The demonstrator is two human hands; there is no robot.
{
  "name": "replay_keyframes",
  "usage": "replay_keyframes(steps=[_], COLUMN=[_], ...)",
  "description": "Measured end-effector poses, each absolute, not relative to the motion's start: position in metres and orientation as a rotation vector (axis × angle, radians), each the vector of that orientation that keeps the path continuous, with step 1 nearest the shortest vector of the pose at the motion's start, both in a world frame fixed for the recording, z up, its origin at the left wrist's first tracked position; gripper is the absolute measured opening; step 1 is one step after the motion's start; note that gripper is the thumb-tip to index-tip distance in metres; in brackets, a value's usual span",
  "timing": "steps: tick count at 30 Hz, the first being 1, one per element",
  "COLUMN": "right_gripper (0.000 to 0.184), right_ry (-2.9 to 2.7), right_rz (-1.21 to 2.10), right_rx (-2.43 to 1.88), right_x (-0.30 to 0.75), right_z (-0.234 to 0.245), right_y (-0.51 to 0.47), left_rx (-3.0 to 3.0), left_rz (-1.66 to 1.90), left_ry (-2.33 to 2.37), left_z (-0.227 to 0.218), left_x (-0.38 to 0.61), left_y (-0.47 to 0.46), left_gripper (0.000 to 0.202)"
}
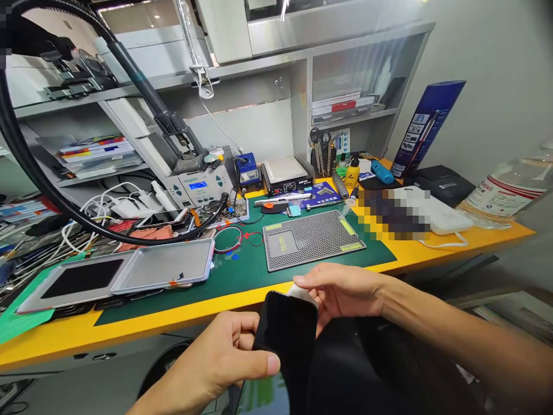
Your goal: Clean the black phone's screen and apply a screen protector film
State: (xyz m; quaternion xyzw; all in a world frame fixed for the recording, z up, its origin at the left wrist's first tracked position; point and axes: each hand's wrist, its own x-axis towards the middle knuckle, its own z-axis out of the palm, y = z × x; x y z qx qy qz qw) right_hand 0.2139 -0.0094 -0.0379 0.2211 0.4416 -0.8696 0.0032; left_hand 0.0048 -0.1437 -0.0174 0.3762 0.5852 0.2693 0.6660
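A black smartphone (pixel 287 337) with a dark screen is held below the front edge of the yellow workbench (pixel 181 316). My left hand (pixel 228 357) grips it from the left, thumb across its lower face and fingers curled behind. My right hand (pixel 341 291) is closed on a small white cloth or wipe (pixel 300 293) pressed at the phone's top edge.
On the green mat (pixel 242 271) lie a grey perforated pad (pixel 311 237), a silver tray (pixel 166 266) and a tablet with a dark screen (pixel 78 280). Behind stand a soldering station (pixel 201 187), a hot plate (pixel 285 173), tangled cables, tools, and a clear bottle (pixel 505 193) at the right.
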Motion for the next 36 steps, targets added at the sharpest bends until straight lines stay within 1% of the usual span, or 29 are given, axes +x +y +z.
replay_keyframes(steps=[3,6,9,11,14,16,18,20,22,24,27,36], right_gripper=[0.048,0.055,0.048,0.043,0.045,0.049,0.048,0.042,0.033,0.027,0.023,0.019], right_ry=[1.241,1.121,1.214,1.342,1.57,1.748,1.959,2.131,2.196,2.198,2.205,2.144], right_rz=[-2.874,-2.959,-2.977,-2.95,-2.861,-2.756,-2.583,-2.401,-2.295,-2.267,-2.25,-2.384], right_rx=[0.708,0.762,0.889,1.003,1.117,1.166,1.194,1.165,1.138,1.157,1.221,1.381], right_x=[0.221,0.225,0.225,0.225,0.223,0.223,0.224,0.224,0.223,0.221,0.216,0.215], right_z=[-0.048,-0.051,-0.048,-0.043,-0.037,-0.034,-0.033,-0.033,-0.033,-0.033,-0.033,-0.038], right_y=[-0.013,-0.017,-0.02,-0.024,-0.029,-0.03,-0.031,-0.031,-0.03,-0.03,-0.031,-0.038], left_rx=[0.867,0.823,0.807,0.833,0.849,0.824,0.791,0.784,0.808,0.842,0.88,0.863], left_rz=[0.634,0.651,0.665,0.692,0.721,0.705,0.686,0.683,0.691,0.693,0.715,0.76], left_ry=[1.231,1.179,1.137,1.122,1.112,1.124,1.125,1.118,1.137,1.183,1.228,1.357], left_z=[-0.023,-0.026,-0.027,-0.026,-0.023,-0.023,-0.024,-0.025,-0.026,-0.026,-0.026,-0.029], left_x=[0.003,0.005,0.008,0.011,0.014,0.016,0.017,0.018,0.019,0.02,0.02,0.015], left_y=[-0.149,-0.151,-0.151,-0.149,-0.147,-0.147,-0.148,-0.149,-0.15,-0.15,-0.153,-0.164], left_gripper=[0.042,0.04,0.036,0.034,0.032,0.034,0.037,0.035,0.032,0.033,0.035,0.043])
